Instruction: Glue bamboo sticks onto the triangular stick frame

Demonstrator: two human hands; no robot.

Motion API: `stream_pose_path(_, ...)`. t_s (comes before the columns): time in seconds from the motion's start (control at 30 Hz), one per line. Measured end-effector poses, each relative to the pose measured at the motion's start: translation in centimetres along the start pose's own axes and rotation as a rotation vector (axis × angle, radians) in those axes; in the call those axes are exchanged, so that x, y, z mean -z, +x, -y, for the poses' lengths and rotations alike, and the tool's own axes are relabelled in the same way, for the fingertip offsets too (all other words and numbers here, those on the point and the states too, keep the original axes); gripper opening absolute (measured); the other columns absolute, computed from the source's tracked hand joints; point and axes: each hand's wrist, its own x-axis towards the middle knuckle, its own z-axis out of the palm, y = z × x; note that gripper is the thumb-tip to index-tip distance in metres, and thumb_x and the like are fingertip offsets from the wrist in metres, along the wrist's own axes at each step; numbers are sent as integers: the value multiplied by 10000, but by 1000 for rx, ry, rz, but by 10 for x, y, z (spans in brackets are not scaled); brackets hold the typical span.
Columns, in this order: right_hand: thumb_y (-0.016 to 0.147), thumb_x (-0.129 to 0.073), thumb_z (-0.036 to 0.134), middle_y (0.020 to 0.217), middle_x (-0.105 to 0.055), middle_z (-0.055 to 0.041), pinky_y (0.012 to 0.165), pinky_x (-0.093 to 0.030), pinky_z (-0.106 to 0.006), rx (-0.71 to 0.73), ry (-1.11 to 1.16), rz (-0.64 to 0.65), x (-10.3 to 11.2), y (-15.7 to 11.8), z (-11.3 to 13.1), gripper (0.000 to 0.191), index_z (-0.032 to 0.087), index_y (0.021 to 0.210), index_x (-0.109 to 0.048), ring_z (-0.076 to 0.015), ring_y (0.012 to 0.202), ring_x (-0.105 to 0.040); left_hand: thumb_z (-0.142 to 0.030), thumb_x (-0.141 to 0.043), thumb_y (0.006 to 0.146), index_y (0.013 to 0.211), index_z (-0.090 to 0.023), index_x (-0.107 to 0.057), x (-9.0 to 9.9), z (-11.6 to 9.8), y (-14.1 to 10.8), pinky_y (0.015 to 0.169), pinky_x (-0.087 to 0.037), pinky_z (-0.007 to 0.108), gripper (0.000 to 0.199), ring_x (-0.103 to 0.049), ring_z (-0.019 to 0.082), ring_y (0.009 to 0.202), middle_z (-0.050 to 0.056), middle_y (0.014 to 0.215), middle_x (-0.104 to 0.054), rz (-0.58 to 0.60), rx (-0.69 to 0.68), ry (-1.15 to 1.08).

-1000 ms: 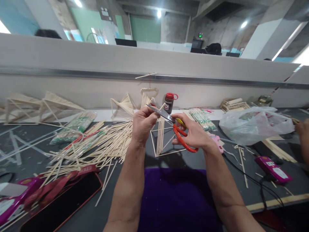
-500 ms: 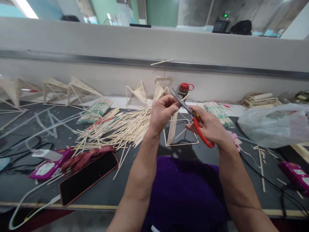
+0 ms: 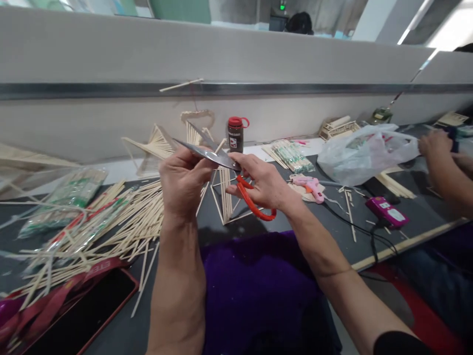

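Note:
In my right hand is a pair of scissors with red handles and grey metal blades. The blades stand apart and point left over my left hand. My left hand is closed in a pinch on a thin wooden stick, whose pale end shows between the blades; the rest of it is hidden by the fingers. Below and behind the hands stands a stick frame with a row of close-set sticks. To the left lies a loose heap of wooden sticks.
A red-capped bottle stands behind my hands. Bagged sticks, a pink glue gun and a plastic bag lie to the right. A phone is front left. Another person's hand is at far right.
The view has swung right, bringing another person's hands and arm into sight. The scissors' blades have opened wider and now reach over my left hand, around the stick's end.

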Motion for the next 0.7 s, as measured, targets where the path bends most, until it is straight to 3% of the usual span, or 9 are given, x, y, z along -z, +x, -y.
stream_pose_path(0.17, 824, -553, 240, 1075, -593, -75, 789, -451, -333, -28, -66, 11, -1, 0, 1, 467, 171, 1279, -475, -180, 858, -532, -197, -721, 733, 703, -214, -690, -1, 0, -3, 422, -221, 253, 47, -353, 53, 452, -51, 544, -506, -20, -62, -30)
stream_pose_path(0.47, 789, -536, 178, 1074, -611, -74, 811, -434, -330, 5, -160, 5, 1, 0, 0, 462, 182, 1249, -491, -197, 927, -536, -151, -722, 685, 648, -205, -677, 0, 4, 0, 376, -186, 244, 79, -357, 54, 415, -51, 503, -482, -11, -75, -92)
stream_pose_path(0.7, 777, -555, 182, 1053, -635, -79, 746, -435, -312, -16, -206, -12, 4, -3, -2, 464, 173, 1240, -516, -179, 819, -545, -146, -742, 605, 656, -174, -675, -2, 13, 3, 340, -196, 192, 89, -341, 36, 370, -57, 476, -493, -4, -5, -220)
